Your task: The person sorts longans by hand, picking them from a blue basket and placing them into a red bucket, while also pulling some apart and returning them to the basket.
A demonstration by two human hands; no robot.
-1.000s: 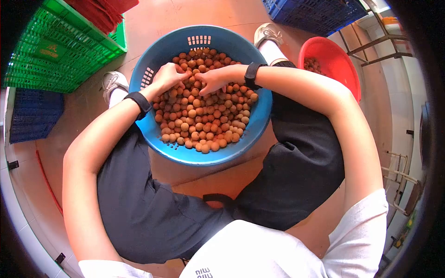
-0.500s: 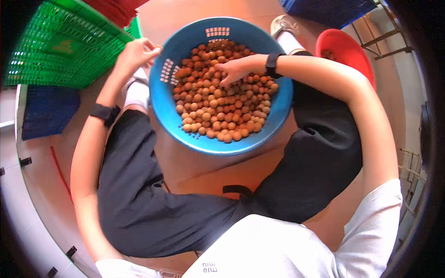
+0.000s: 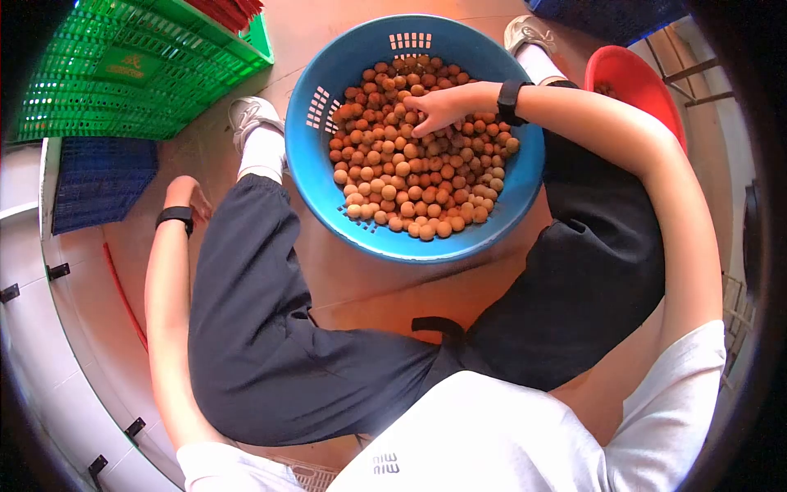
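A blue plastic basket (image 3: 316, 193) with slotted walls stands on the floor between my legs. It holds a heap of small round brown fruits, which look like longans (image 3: 402, 168). My right hand (image 3: 443, 108) rests on the upper part of the heap, its thumb and fingers apart and touching the fruits. Some of its fingertips are hidden. My left hand (image 3: 188, 195) hangs beside my left shin, away from the basket. Its fingers point down, loosely stretched, and I see nothing in them. Both wrists wear dark bands.
A green crate (image 3: 123, 70) with red material in it stands at the upper left, above a blue crate (image 3: 102, 180). To the upper right are a red basin (image 3: 635, 82) with some brown contents, another blue crate (image 3: 615, 16) and a metal rack (image 3: 693, 78).
My left hand has moved from the basket's left rim down and left, beside my shin; its pinch has loosened. My right hand stays on the fruits. The whole view has shifted slightly.
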